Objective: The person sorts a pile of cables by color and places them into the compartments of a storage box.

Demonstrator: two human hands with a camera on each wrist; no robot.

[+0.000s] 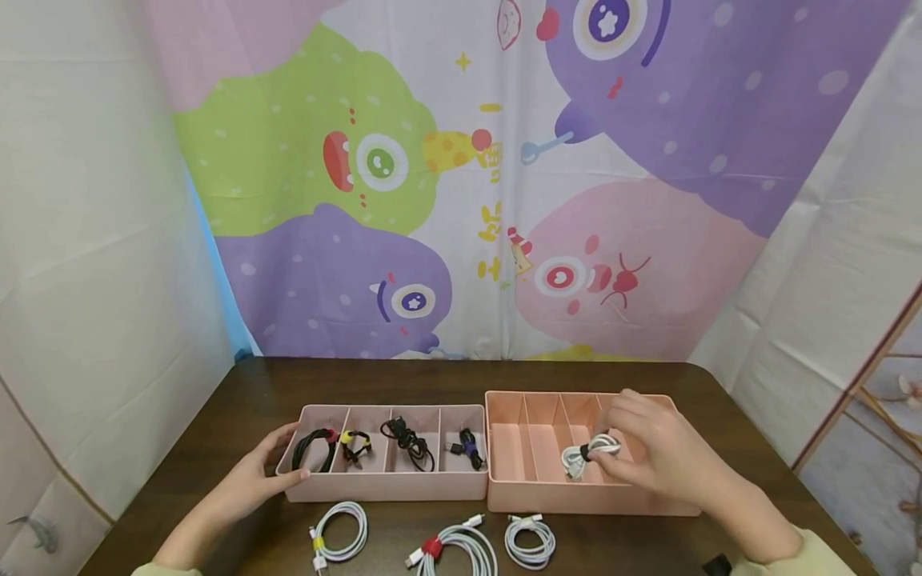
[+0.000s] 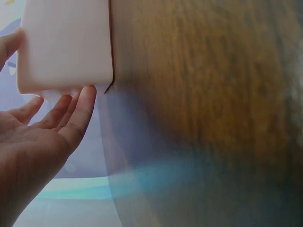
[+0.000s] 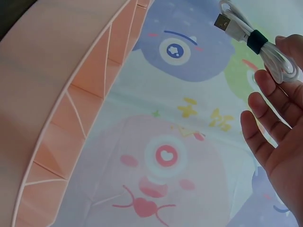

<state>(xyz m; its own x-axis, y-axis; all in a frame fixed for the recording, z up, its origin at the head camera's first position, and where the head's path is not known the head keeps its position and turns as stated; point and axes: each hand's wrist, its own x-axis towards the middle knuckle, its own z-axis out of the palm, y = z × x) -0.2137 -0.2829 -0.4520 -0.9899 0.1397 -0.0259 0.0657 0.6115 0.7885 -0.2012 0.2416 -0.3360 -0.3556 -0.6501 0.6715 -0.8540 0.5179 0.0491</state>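
Observation:
My right hand (image 1: 644, 440) pinches a coiled white USB cable (image 1: 576, 460) between thumb and fingertips, over the pink divided box (image 1: 562, 498). A dark strap binds the coil, and its metal USB plug (image 3: 221, 21) sticks out in the right wrist view. The other fingers are spread loosely. My left hand (image 1: 248, 478) rests at the left end of the pale pink divided box (image 1: 382, 486), its thumb at the front rim and its fingertips against the end wall (image 2: 66, 47). This box holds black cables (image 1: 409, 442), one bundle in each compartment.
On the dark table (image 1: 252, 400) in front of the boxes lie three coiled white cables: one with a yellow strap (image 1: 346, 532), one with a red strap (image 1: 461, 548), and a small coil (image 1: 530, 544). A small black item (image 1: 716, 566) lies near the right sleeve. A cartoon curtain (image 1: 468, 320) hangs behind.

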